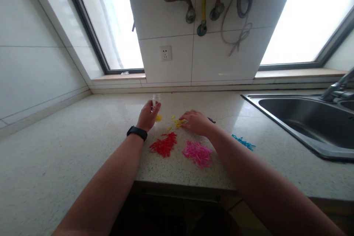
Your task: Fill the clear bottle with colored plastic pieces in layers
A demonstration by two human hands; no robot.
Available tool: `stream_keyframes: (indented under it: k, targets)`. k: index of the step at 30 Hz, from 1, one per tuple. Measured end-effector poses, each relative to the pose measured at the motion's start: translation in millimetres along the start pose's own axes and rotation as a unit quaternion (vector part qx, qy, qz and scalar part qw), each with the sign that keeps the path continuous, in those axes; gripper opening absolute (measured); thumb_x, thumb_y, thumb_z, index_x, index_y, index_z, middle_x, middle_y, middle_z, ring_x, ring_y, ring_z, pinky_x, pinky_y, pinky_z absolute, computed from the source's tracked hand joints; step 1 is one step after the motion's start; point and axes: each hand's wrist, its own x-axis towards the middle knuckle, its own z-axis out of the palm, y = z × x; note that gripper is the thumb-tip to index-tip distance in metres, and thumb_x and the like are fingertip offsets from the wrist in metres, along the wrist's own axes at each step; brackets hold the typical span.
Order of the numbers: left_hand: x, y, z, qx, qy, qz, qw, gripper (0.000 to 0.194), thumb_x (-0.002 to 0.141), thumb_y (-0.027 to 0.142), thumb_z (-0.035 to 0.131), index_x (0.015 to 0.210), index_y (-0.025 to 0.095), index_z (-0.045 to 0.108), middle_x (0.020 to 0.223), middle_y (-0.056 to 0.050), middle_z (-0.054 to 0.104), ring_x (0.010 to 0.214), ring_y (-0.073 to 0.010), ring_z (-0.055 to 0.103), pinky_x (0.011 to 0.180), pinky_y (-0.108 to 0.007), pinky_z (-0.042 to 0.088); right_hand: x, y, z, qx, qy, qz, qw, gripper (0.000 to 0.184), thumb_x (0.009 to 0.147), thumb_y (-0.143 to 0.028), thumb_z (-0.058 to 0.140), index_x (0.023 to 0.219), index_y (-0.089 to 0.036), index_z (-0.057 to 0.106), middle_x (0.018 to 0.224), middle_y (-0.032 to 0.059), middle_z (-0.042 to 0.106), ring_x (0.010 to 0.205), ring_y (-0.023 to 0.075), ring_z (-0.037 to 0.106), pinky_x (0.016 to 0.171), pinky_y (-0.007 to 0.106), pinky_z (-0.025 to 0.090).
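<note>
My left hand (148,115) is closed around a small clear bottle (156,98), its upper end showing above the fingers. Some yellow shows at the bottle's lower end, beside my palm; whether it lies inside or behind cannot be told. On the counter, my right hand (195,121) has thumb and fingers curled onto thin yellow pieces (177,122), which look like little rubber bands. Nearer to me lie a red pile (165,144) and a pink pile (197,153) of similar strands. Blue strands (243,142) lie right of my forearm, and a dark pile (211,120) is partly hidden behind my right wrist.
The speckled pale counter (69,155) ends at a front edge close to me. At the right is a steel sink (298,118) with a faucet (337,89). On the tiled back wall are a socket (166,53), hoses (204,3) and windows on both sides.
</note>
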Motion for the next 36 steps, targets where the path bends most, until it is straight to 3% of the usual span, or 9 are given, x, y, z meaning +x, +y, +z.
stream_keyframes:
  k: [9, 26, 30, 36]
  targets:
    - [-1, 4, 2.1, 0.007, -0.016, 0.020, 1.000, 0.035, 0.093, 0.052, 0.049, 0.096, 0.019, 0.060, 0.083, -0.003, 0.062, 0.075, -0.0164, 0.055, 0.066, -0.027, 0.042, 7, -1, 0, -0.008, -0.007, 0.007, 1.000, 0.020, 0.089, -0.032, 0.061, 0.103, -0.026, 0.074, 0.105, 0.0063, 0.072, 0.104, 0.0234, 0.060, 0.092, 0.034, 0.040]
    - [-3, 11, 3.8, 0.014, -0.067, 0.035, 0.997, 0.036, 0.091, 0.053, 0.050, 0.093, 0.019, 0.061, 0.080, -0.002, 0.061, 0.070, -0.0146, 0.052, 0.062, -0.024, 0.040, 10, -3, 1, 0.005, 0.000, 0.050, 0.999, 0.016, 0.083, -0.031, 0.061, 0.091, -0.023, 0.073, 0.097, 0.0055, 0.073, 0.090, 0.0214, 0.065, 0.074, 0.029, 0.043]
    - [-4, 14, 2.9, 0.020, -0.072, 0.036, 0.997, 0.034, 0.091, 0.052, 0.051, 0.093, 0.019, 0.061, 0.079, -0.001, 0.060, 0.069, -0.0144, 0.051, 0.062, -0.024, 0.040, 8, 3, -3, 0.045, 0.045, 0.060, 0.996, 0.014, 0.082, -0.029, 0.063, 0.090, -0.022, 0.073, 0.094, 0.0049, 0.073, 0.088, 0.0196, 0.064, 0.077, 0.028, 0.043]
    - [-5, 20, 1.5, 0.047, -0.074, 0.070, 0.994, 0.029, 0.088, 0.048, 0.058, 0.093, 0.019, 0.061, 0.075, 0.000, 0.056, 0.064, -0.0132, 0.047, 0.060, -0.024, 0.037, 4, 11, -13, 0.101, 0.180, 0.077, 0.975, 0.014, 0.085, -0.031, 0.061, 0.087, -0.021, 0.071, 0.090, 0.0037, 0.072, 0.081, 0.0166, 0.062, 0.075, 0.028, 0.041]
